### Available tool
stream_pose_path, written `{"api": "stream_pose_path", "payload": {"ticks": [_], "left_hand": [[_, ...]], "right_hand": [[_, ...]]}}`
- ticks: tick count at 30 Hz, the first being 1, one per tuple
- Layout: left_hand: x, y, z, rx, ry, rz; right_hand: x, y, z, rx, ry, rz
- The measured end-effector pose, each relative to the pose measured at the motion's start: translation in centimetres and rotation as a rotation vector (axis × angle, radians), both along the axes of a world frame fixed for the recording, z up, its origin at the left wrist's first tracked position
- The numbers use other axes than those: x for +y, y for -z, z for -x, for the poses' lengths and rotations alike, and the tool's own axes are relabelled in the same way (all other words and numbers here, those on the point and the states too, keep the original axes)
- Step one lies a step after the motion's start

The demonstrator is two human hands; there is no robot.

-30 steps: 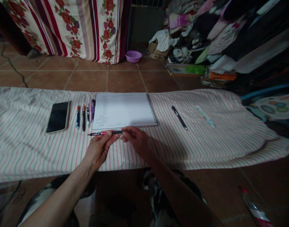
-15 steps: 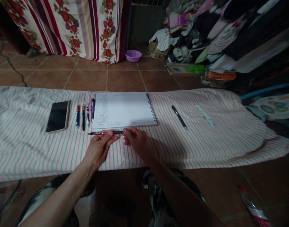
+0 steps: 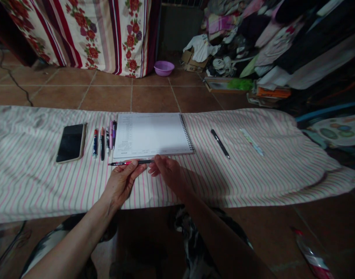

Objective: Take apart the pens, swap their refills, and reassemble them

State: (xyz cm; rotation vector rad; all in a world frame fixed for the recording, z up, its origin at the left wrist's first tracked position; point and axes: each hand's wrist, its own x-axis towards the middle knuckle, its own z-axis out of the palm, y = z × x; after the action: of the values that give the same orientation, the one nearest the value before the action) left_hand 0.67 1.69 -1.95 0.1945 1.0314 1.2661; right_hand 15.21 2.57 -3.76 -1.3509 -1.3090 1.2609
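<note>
A slim red-and-black pen (image 3: 144, 162) lies level in front of the notepad, held between the thumb and fingers of my left hand (image 3: 125, 176). At its right end, the thumb and forefinger of my right hand (image 3: 168, 170) pinch the tip, and the other fingers curl below. Just beyond both hands rests a spiral notepad (image 3: 156, 133) with a blank page. Left of it, several pens lie side by side, among them a blue-and-red pen (image 3: 95, 144) and a black pen with an orange end (image 3: 102, 144).
A phone (image 3: 70, 143) lies on the striped cloth (image 3: 270, 178) at the left. To the right are a black pen (image 3: 220, 144) and a pale patterned strip-like item (image 3: 252, 142). A purple basin (image 3: 163, 68) and piled clothes stand on the floor behind.
My right hand's fingers have shifted slightly and loosened around the pen's right end, its lower fingers now extending further left. The left hand and pen stay nearly in place.
</note>
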Motion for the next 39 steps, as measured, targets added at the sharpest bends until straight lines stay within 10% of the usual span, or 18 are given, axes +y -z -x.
{"api": "stream_pose_path", "payload": {"ticks": [39], "left_hand": [[-0.04,0.07,-0.07,-0.021,-0.032,0.005]], "right_hand": [[-0.3,0.06,0.53,0.022,0.057,-0.1]]}}
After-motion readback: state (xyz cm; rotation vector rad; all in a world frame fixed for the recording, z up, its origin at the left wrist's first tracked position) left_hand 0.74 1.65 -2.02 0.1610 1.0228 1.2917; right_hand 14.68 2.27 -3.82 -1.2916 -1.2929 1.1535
